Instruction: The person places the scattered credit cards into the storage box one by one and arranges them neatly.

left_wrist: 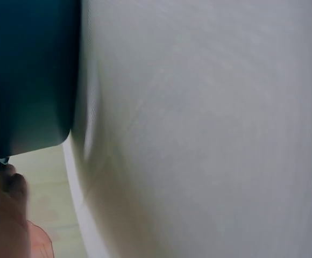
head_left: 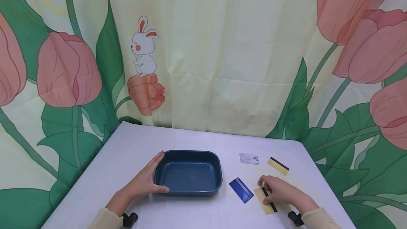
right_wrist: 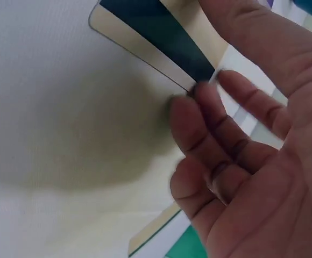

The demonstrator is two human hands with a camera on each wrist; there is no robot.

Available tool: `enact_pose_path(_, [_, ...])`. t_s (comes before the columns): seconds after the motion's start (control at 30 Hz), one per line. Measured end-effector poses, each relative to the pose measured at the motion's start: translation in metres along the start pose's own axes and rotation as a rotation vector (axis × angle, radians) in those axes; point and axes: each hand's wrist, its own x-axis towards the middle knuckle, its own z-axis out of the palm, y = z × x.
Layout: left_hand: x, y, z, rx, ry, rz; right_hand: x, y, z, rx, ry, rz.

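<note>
A dark blue rectangular dish [head_left: 190,191] stands left of centre on the table. My left hand [head_left: 147,177] grips its left end, the thumb along the front wall and the fingers at the back corner. The left wrist view shows the dish wall [left_wrist: 27,80] and part of the fingers [left_wrist: 17,188]. My right hand [head_left: 281,191] pinches a yellow card with a black stripe [head_left: 262,206] at its edges, between thumb and fingertips. In the right wrist view, the bent fingers [right_wrist: 188,123] meet the edge of that card [right_wrist: 129,32]. Whether it is lifted cannot be told.
Left of the right hand lies a blue card with a pale stripe [head_left: 241,189]. Farther back are a silver card [head_left: 249,158] and another yellow card with a black stripe [head_left: 277,168]. A white cloth covers the table [head_left: 197,215]; a flower-print curtain [head_left: 222,63] hangs behind.
</note>
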Motion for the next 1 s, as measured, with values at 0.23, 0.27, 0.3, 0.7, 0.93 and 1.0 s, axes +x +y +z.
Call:
enact_pose_path(0.23, [-0.0012, 0.0007, 0.0, 0.016, -0.039, -0.026, -0.0059, 0.0017, -0.0003, -0.054, -0.02, -0.048])
enact_pose_path(0.27, [-0.0017, 0.001, -0.0001, 0.015, -0.043, -0.028, -0.0052, 0.0014, 0.0013, -0.073, -0.021, -0.037])
enact_pose_path(0.3, [-0.0019, 0.0012, -0.0002, 0.014, -0.048, -0.032, -0.0041, 0.0013, 0.0032, -0.092, -0.019, -0.026])
enact_pose_path(0.7, [0.0017, 0.0037, 0.0026, -0.124, -0.07, -0.211, -0.0013, 0.0007, 0.004, -0.082, -0.053, 0.054])
enact_pose_path(0.93, [0.0015, 0.0049, 0.0012, -0.185, -0.046, -0.222, -0.0008, 0.0029, 0.0065, -0.03, -0.044, 0.071])
enact_pose_path(1.0, [0.0008, 0.0058, 0.0, -0.192, -0.032, -0.214, -0.0003, 0.0027, 0.0067, -0.019, -0.042, 0.075])
